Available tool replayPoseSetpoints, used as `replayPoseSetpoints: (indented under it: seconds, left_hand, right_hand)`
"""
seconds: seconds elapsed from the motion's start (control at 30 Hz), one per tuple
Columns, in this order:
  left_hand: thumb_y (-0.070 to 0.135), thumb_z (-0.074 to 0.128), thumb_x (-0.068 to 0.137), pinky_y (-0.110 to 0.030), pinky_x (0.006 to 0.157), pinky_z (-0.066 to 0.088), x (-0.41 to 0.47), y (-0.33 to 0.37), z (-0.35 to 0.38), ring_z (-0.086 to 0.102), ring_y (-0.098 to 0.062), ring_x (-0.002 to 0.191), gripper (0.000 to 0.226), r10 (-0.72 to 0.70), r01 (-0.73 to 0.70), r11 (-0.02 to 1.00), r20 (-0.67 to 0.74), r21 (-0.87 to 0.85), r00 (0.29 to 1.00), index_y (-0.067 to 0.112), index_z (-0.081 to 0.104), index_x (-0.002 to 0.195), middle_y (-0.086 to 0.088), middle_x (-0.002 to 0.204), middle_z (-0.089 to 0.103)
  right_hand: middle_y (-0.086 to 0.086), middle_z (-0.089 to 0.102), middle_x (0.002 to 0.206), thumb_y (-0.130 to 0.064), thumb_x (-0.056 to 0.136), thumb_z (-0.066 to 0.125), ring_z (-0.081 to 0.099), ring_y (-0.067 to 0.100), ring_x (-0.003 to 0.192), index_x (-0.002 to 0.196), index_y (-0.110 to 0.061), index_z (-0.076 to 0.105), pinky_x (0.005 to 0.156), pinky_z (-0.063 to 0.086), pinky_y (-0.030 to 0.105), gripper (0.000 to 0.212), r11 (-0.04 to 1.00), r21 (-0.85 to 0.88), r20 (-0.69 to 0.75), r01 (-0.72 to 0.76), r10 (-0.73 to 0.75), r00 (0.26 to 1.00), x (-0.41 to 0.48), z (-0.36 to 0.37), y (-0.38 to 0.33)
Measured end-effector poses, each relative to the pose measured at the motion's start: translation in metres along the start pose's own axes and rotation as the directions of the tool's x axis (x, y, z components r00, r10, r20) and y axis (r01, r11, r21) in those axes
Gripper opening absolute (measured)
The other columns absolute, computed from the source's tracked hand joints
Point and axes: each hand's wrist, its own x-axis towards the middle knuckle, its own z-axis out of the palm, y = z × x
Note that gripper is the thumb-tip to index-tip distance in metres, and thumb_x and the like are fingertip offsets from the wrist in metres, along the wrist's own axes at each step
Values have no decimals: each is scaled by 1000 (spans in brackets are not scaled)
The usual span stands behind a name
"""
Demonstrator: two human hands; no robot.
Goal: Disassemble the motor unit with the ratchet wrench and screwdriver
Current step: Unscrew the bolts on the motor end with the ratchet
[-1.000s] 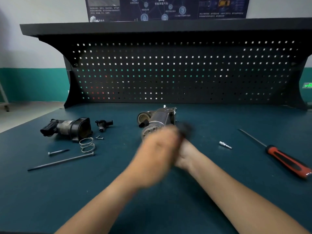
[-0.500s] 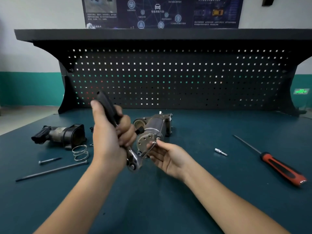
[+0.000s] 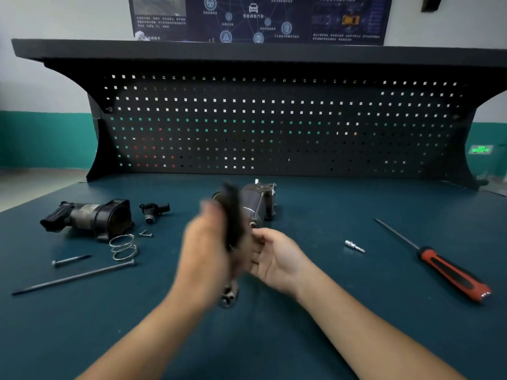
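At the middle of the blue counter (image 3: 343, 311), the motor unit (image 3: 259, 204) lies on its side before a pegboard (image 3: 274, 124). A person's left hand (image 3: 208, 253), blurred, grips the ratchet wrench (image 3: 233, 215) by its black handle, head downward. The right hand (image 3: 277, 259) is spread, fingers relaxed, fingertips just beside the unit's near end. The red-handled screwdriver (image 3: 452, 272) lies well apart, to the right.

Motion blur smears the left hand (image 3: 208, 253) and the ratchet wrench (image 3: 232, 215) it holds into soft streaks, so the fingers' lie cannot be told. Together they hide the near end of the motor unit (image 3: 253, 197) and the fingertips of the right hand (image 3: 277, 259). The poster (image 3: 258, 17) is cut by the top edge, its print too small to read.
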Motion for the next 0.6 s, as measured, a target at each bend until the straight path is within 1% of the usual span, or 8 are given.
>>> replayPoseSetpoints:
  seconds: [0.1, 0.2, 0.27, 0.3, 0.37, 0.43, 0.53, 0.6]
  left_hand:
    - [58, 22, 93, -8, 33, 17, 20, 16, -9, 17, -4, 26, 56, 11, -91, 938, -234, -334, 972, 20, 46, 59, 10, 36, 23]
    - [60, 23, 90, -8, 32, 16, 22, 12, -13, 17, -2, 26, 53, 50, -96, 957, -171, -273, 984, 20, 43, 60, 12, 36, 22]
    - [68, 28, 83, -10, 32, 26, 10, 6, -10, 30, 3, 29, 54, 250, -264, 955, 113, 132, 962, 25, 45, 54, 13, 37, 30]
    - [65, 28, 88, -8, 40, 34, 5, 2, -7, 42, 5, 39, 53, 291, -424, 821, 359, 382, 887, 26, 47, 57, 13, 43, 42]
    - [47, 36, 92, -17, 58, 40, -6, -9, -1, 52, 0, 64, 39, 27, -617, 595, 754, 515, 656, 20, 60, 80, 3, 72, 66]
    - [40, 44, 91, -26, 58, 33, -11, -16, -4, 48, -13, 73, 39, -169, -681, 498, 830, 537, 531, 7, 62, 97, -15, 88, 68]
    - [42, 35, 90, -25, 61, 45, -14, -11, -4, 55, -6, 65, 50, -29, -514, 678, 718, 525, 696, -1, 61, 93, -2, 74, 65]
    - [47, 34, 85, -11, 42, 37, -10, -2, -5, 43, 4, 42, 45, 137, -250, 899, 312, 359, 940, 14, 60, 69, 8, 47, 49]
  right_hand:
    - [4, 71, 65, -12, 97, 40, 67, 12, 55, 85, -5, 61, 49, 52, 17, 25, 999, 18, 12, 33, -33, 999, -3, 1, -1]
    - [3, 69, 59, -10, 95, 46, 65, 10, 50, 79, -5, 60, 47, 51, 16, 23, 998, -20, -24, 56, -56, 998, -1, 1, 0]
    - [5, 68, 61, -9, 94, 48, 65, 12, 52, 80, -3, 62, 52, 53, 19, 20, 993, -94, -46, 72, -76, 996, 0, 2, 0]
    - [8, 69, 67, -10, 93, 50, 66, 15, 59, 85, -1, 63, 60, 55, 22, 17, 989, -125, -54, 75, -83, 995, -1, 3, 0]
    - [10, 68, 70, -14, 90, 57, 64, 16, 60, 88, 1, 64, 59, 53, 21, 17, 980, -189, -83, 66, -83, 993, -3, 5, 0]
    - [3, 67, 57, -18, 88, 61, 60, 8, 44, 77, -5, 62, 43, 45, 14, 18, 973, -221, -116, 68, -95, 989, -2, 6, 3]
    - [3, 66, 57, -19, 93, 54, 60, 9, 45, 76, -6, 60, 45, 47, 17, 22, 985, -156, -83, 76, -90, 992, -1, 5, 5]
    - [7, 67, 66, -17, 96, 44, 64, 15, 56, 82, -6, 60, 54, 52, 22, 24, 997, -44, -19, 62, -63, 998, -1, 4, 3]
